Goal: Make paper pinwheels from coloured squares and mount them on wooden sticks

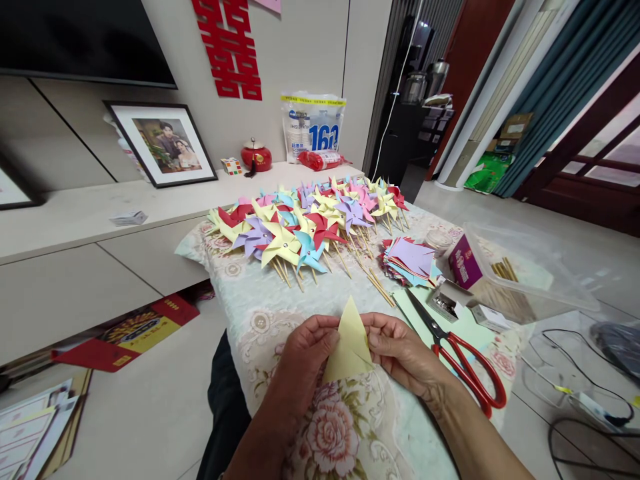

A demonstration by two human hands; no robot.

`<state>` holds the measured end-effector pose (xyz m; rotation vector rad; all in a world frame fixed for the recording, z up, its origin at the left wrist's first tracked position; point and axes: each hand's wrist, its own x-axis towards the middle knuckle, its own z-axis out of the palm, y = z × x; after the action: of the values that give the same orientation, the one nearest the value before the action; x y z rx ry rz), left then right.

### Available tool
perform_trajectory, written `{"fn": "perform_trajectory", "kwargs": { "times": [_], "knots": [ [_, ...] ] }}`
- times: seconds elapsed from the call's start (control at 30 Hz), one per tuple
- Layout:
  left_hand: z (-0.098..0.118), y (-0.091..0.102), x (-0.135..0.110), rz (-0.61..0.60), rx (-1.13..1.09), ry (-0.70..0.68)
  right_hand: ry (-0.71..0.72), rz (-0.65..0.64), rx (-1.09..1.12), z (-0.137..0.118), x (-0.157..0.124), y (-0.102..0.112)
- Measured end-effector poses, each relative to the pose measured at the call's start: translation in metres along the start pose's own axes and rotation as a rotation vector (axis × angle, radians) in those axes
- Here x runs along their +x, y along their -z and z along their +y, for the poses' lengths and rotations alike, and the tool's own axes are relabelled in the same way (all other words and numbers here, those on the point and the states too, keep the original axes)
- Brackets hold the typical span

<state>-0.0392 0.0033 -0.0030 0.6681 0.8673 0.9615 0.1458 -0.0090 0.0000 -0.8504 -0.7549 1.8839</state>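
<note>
A piece of yellow paper [350, 343] with a pointed top is held up over the near part of the table. My left hand [311, 350] pinches its left edge between thumb and fingers. On the opposite edge, my right hand [396, 343] grips the paper the same way. Beyond them lie many paper pinwheels [283, 245] on wooden sticks, in yellow, red, purple, blue and pink. A stack of coloured paper squares [411, 259] sits to the right, with loose wooden sticks [380, 291] beside it. Red-handled scissors [457, 353] rest near my right forearm.
A floral tablecloth [240, 293] covers the table. At the right stand a small open box of metal pieces [445, 303], a white box [490, 317] and a clear plastic bin [540, 267] holding sticks. A white cabinet [60, 230] runs behind. Cables [590, 440] lie on the floor.
</note>
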Motion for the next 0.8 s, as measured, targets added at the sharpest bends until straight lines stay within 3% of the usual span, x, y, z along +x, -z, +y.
{"fn": "perform_trajectory", "kwargs": {
  "times": [0.2,0.8],
  "knots": [
    [0.002,0.001,0.0,-0.02,-0.017,0.023,-0.014,-0.02,0.023,-0.001,0.0,0.001],
    [-0.012,-0.009,0.005,-0.04,0.173,0.03,0.011,0.133,-0.086,0.001,0.0,-0.007]
  ]
}}
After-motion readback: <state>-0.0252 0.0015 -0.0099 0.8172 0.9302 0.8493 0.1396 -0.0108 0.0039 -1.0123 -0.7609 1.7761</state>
